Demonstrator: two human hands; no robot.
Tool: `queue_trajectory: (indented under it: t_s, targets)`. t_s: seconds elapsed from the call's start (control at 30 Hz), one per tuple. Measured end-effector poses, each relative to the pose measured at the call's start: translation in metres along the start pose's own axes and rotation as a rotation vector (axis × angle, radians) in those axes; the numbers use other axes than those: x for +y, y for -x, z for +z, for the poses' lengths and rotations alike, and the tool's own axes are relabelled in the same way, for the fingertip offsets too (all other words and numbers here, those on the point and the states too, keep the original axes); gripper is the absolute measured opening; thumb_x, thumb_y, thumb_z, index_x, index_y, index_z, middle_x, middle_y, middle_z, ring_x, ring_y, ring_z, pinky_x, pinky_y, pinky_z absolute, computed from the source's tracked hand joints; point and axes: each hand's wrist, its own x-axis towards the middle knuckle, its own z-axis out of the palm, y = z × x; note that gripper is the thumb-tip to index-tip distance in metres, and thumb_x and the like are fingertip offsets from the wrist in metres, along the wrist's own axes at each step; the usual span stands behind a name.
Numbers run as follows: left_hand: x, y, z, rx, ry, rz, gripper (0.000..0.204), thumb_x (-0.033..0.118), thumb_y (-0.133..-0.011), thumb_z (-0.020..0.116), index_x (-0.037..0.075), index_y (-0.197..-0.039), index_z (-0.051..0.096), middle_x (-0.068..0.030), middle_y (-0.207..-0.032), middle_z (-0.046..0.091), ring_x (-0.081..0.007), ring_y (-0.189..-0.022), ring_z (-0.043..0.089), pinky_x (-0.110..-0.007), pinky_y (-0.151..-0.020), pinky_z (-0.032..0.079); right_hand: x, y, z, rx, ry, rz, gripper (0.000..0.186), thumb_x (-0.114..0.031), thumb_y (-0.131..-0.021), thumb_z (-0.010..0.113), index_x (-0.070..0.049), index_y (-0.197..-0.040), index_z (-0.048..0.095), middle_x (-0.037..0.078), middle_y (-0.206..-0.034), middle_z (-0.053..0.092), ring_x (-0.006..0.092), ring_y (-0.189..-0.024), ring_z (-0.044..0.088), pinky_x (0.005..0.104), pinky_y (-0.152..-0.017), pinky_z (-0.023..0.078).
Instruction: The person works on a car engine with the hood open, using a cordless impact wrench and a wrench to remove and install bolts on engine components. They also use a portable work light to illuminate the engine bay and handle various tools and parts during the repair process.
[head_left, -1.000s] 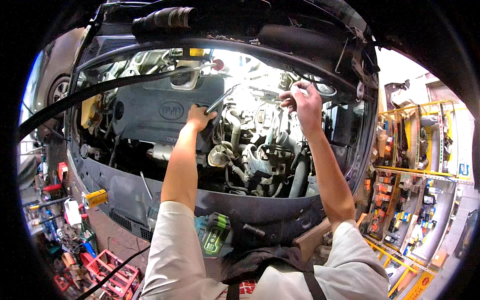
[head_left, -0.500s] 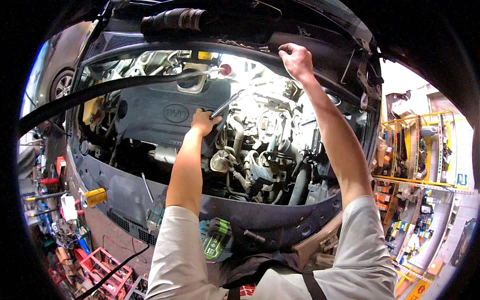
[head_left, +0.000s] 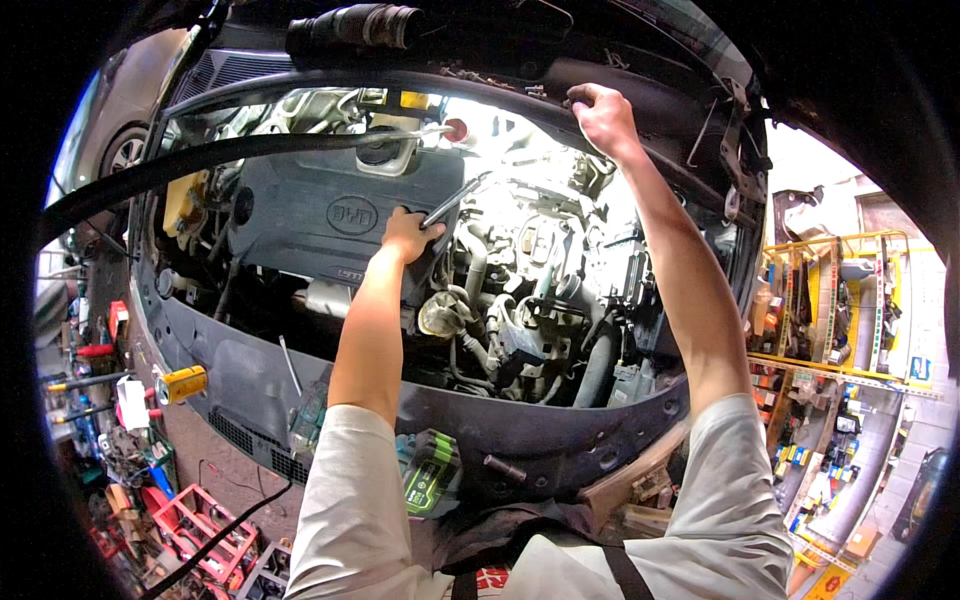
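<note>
My left hand (head_left: pixel 410 236) rests at the right side of the dark plastic engine cover (head_left: pixel 295 215), its fingers closed round a slim grey metal-handled tool (head_left: pixel 455 200). The tool slants up and right over the exposed engine (head_left: pixel 535 250); its exact kind is unclear. Farther off, my right hand (head_left: pixel 606 122) is raised at the dark ledge behind the engine bay, fingers curled in a pinch. What it pinches, if anything, is hidden. Just left of it, small metal fasteners (head_left: pixel 536 91) lie on the ledge.
A black hose (head_left: pixel 240 147) crosses over the bay from the left. On the near front panel are a green-and-black battery pack (head_left: pixel 432 475), a metal socket (head_left: pixel 506 470) and a yellow can (head_left: pixel 182 385). Stocked shelves (head_left: pixel 830 370) stand at right; tools and red racks (head_left: pixel 205 535) at lower left.
The view has shifted slightly. My left hand keeps its hold on the tool over the cover, and my right hand stays pinched by the far ledge, almost unmoved.
</note>
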Motion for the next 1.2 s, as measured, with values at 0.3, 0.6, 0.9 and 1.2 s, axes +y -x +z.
queue_trajectory:
  t_s: [0.3,0.6,0.9,1.2]
  targets:
    - [-0.003,0.0,-0.003,0.026,-0.019,0.011,0.061,0.059,-0.077,0.06,0.003,-0.1,0.066,-0.026,-0.106,0.05,-0.0425,-0.099,0.052,-0.044,-0.085,0.043,-0.008,0.117,0.013,0.341,-0.297,-0.038,0.012,-0.006,-0.083,0.055,0.0,-0.089,0.063,0.016,-0.084,0.064,0.0262,-0.079,0.063,0.0346,-0.072,0.049]
    - [-0.01,-0.003,-0.002,0.002,-0.072,0.025,0.057,0.057,-0.079,0.059,0.005,-0.1,0.066,-0.0233,-0.104,0.053,-0.039,-0.101,0.051,-0.042,-0.087,0.042,0.018,0.391,0.047,-0.295,-0.154,0.261,0.013,-0.006,-0.081,0.056,0.0,-0.088,0.064,0.017,-0.088,0.064,0.0305,-0.084,0.063,0.0353,-0.077,0.048]
    - [-0.006,-0.009,-0.001,0.0,-0.055,0.02,0.055,0.055,-0.081,0.058,0.003,-0.095,0.066,-0.0226,-0.1,0.053,-0.0386,-0.098,0.051,-0.043,-0.085,0.041,0.075,0.293,0.103,-0.317,-0.242,0.544,0.025,-0.019,-0.081,0.055,0.0,-0.097,0.062,0.019,-0.091,0.066,0.0304,-0.088,0.065,0.0368,-0.077,0.049]
    - [0.004,0.0,0.007,0.044,-0.107,-0.087,0.057,0.059,-0.079,0.057,0.009,-0.105,0.066,-0.0241,-0.11,0.051,-0.0383,-0.103,0.051,-0.044,-0.088,0.042,0.177,0.199,0.221,-0.441,0.226,0.435,0.045,-0.039,-0.08,0.059,0.003,-0.096,0.064,0.025,-0.091,0.064,0.0372,-0.089,0.062,0.0426,-0.078,0.049]
